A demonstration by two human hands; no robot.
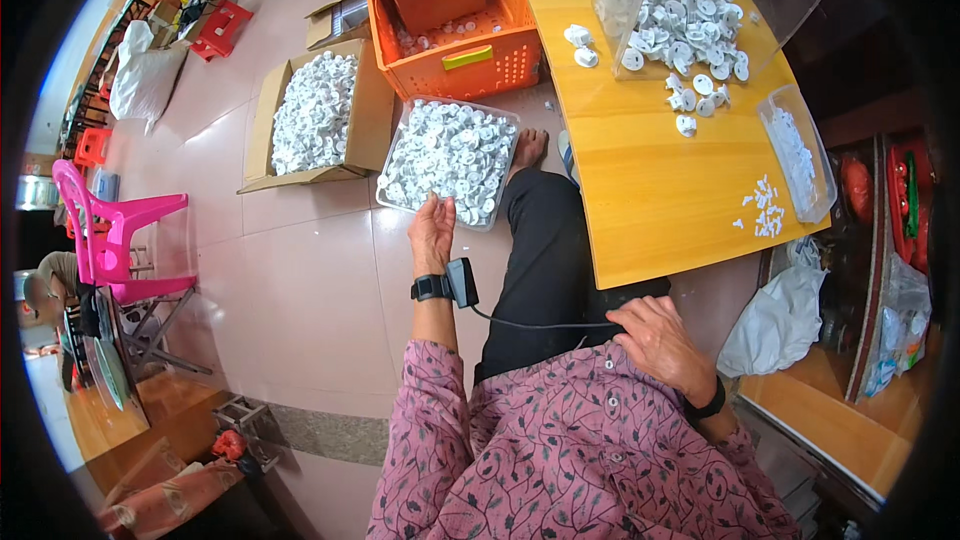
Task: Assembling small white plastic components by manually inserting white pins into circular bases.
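My left hand [432,232] reaches forward to the near rim of a clear plastic tub [383,192], its fingers bent over the edge. Heaped small white round plastic parts [450,150] fill the tub, which is on the floor side, left of the table. A black box-shaped device [461,283] sits on a strap at my left wrist. From it a black cable [540,326] runs across my lap to my right hand [662,340], whose curled fingers close on it at the table's near edge.
White parts [690,15] spill from a clear bin onto the yellow table [640,190]. A clear tray [800,155] and small white pegs [766,208] lie on its right. A cardboard box [375,120], orange crate [460,75] and pink chair [110,230] stand left. Another person [55,275] is far left.
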